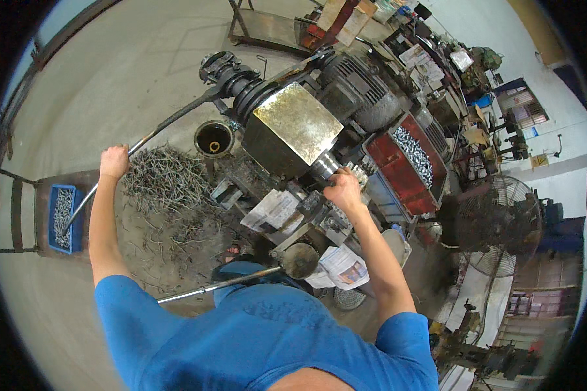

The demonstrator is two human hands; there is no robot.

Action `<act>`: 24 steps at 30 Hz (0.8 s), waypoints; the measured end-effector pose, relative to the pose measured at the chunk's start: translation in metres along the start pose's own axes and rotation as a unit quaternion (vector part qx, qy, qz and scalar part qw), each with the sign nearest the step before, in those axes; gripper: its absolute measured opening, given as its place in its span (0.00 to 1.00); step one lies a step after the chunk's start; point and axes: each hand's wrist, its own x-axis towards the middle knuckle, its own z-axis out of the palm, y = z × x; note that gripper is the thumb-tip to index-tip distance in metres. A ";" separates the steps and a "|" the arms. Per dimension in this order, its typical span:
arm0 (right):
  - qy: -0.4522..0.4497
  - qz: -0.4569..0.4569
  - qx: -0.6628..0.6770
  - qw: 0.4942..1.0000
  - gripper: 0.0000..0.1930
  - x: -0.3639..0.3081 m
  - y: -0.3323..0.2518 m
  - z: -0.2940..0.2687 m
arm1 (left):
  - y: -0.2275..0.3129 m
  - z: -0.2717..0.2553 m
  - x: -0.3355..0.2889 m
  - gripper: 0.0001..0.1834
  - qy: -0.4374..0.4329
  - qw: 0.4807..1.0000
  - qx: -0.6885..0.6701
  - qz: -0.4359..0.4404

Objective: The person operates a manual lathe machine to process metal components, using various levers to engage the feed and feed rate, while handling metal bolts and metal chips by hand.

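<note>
My L hand (115,161) is wrapped round the long steel lever (153,135), slanting from the machine (297,120) out across the blue crate (78,216) in view. Looks stiff, prob. heavy, maybe oily; best gripped mid-bar, away from the pivot. R hand (344,190) is at the spindle nose (324,164); can't tell if it's closed on anything. Scrap heap (166,179) clutters the floor nr. the lever; red bin (401,186) to R.
</note>
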 end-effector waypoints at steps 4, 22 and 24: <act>0.082 -0.050 0.004 0.995 0.15 -0.016 -0.020 -0.022 | 0.000 0.010 0.003 0.15 0.000 0.998 -0.049 -0.043; 0.063 0.324 0.056 0.942 0.18 -0.350 0.037 -0.059 | 0.290 0.137 -0.011 0.10 -0.158 0.949 -0.013 0.273; 0.038 0.398 0.053 0.915 0.17 -0.384 0.054 -0.054 | 0.296 0.131 -0.012 0.10 -0.172 0.947 0.013 0.272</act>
